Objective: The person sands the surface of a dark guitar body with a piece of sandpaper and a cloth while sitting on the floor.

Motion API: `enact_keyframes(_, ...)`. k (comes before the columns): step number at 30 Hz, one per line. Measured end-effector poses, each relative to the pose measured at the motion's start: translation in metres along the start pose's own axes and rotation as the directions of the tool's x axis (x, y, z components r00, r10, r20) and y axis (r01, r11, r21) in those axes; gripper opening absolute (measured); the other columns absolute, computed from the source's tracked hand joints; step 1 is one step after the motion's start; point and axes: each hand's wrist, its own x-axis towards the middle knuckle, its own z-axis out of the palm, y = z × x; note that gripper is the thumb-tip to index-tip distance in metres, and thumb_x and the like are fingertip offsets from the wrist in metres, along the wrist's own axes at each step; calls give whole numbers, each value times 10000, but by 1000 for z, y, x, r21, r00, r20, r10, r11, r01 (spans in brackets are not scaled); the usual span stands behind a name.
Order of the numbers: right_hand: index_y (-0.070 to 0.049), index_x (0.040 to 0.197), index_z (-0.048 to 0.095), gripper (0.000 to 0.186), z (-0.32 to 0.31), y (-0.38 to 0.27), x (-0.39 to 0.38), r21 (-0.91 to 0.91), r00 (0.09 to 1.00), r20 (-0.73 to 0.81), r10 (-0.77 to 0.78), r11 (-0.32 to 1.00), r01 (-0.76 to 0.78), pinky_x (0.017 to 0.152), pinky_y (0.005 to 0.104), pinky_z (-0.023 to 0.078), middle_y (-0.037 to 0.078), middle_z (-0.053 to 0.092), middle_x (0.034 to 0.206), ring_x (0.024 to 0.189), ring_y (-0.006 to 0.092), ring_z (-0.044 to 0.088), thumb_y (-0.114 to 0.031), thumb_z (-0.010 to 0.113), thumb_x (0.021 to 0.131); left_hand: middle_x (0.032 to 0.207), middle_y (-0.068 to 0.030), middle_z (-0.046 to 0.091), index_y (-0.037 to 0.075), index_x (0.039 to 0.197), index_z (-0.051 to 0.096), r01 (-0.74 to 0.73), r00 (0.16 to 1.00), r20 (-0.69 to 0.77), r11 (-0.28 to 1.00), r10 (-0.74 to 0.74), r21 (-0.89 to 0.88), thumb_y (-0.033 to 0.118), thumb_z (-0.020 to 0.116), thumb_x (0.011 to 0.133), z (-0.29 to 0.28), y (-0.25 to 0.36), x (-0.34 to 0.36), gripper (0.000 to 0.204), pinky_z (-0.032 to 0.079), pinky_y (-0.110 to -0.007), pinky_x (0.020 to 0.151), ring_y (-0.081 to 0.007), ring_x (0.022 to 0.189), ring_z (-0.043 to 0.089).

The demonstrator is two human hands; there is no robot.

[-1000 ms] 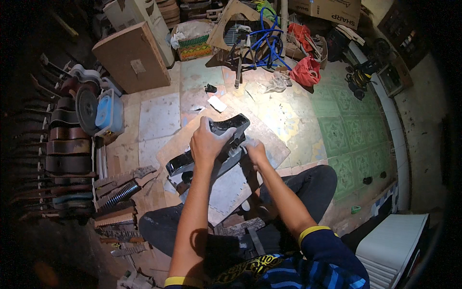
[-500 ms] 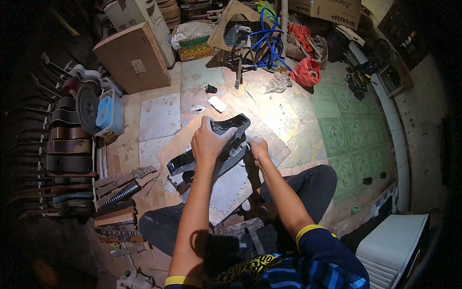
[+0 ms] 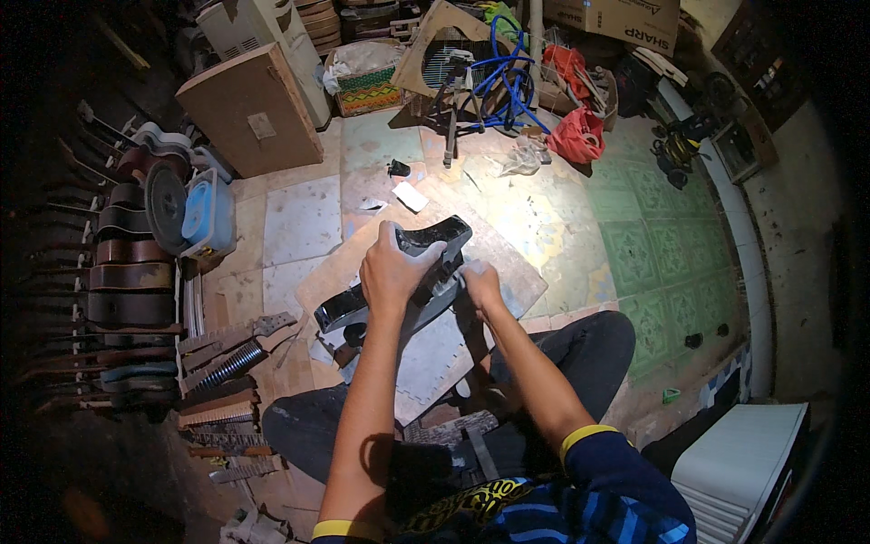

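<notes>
A glossy black guitar body [image 3: 442,234] is tilted on its edge above a flat board [image 3: 517,279] on the floor. My left hand [image 3: 391,274] grips it from above, the thumb over its upper rim and the fingers partly out of sight behind it. Against the right end of its near side is my right hand [image 3: 482,285], fingers curled closed. Whatever those fingers hold, if anything, is hidden. Below the body lies a pale grey sheet [image 3: 433,367] with a notched edge, between my crossed legs.
Beyond the board are a white paper piece [image 3: 410,197] and a small black cup [image 3: 399,168]. Saws and rasp-like tools [image 3: 231,363] lie to the left, beside a rack of guitars [image 3: 131,272]. Blue hose [image 3: 517,77] and a red bag [image 3: 576,136] are at the back.
My right hand has shifted slightly left along the near side of the guitar body. The left hand and the body have hardly moved.
</notes>
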Motion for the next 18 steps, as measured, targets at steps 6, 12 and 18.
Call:
enact_keyframes(6, 38, 960, 671, 255, 0, -12, -1, 161, 966, 119, 228, 956, -246, 694, 382, 528, 127, 721, 878, 751, 232, 676, -175, 741, 838, 905, -269, 715, 30, 1060, 572, 14, 999, -39, 999, -13, 37, 562, 849, 687, -6, -4, -1, 707, 549, -510, 779, -451, 894, 701)
enact_keyframes(12, 8, 815, 695, 176, 5, 0, 9, 94, 975, 17, 220, 971, -221, 651, 385, 506, 126, 701, 770, 704, 218, 654, -165, 718, 836, 943, -268, 718, 23, 1103, 576, 19, 1000, -16, 1000, -19, 15, 576, 834, 709, -4, -7, 3, 726, 545, -506, 799, -452, 925, 699)
enact_keyframes(18, -11, 805, 690, 181, 15, -23, -6, 107, 967, 97, 236, 963, -246, 532, 371, 462, 80, 651, 694, 584, 192, 600, -183, 699, 860, 988, -272, 718, 27, 1141, 577, 52, 999, -1, 999, -52, 4, 608, 813, 725, -9, -25, 9, 752, 539, -502, 827, -452, 958, 695)
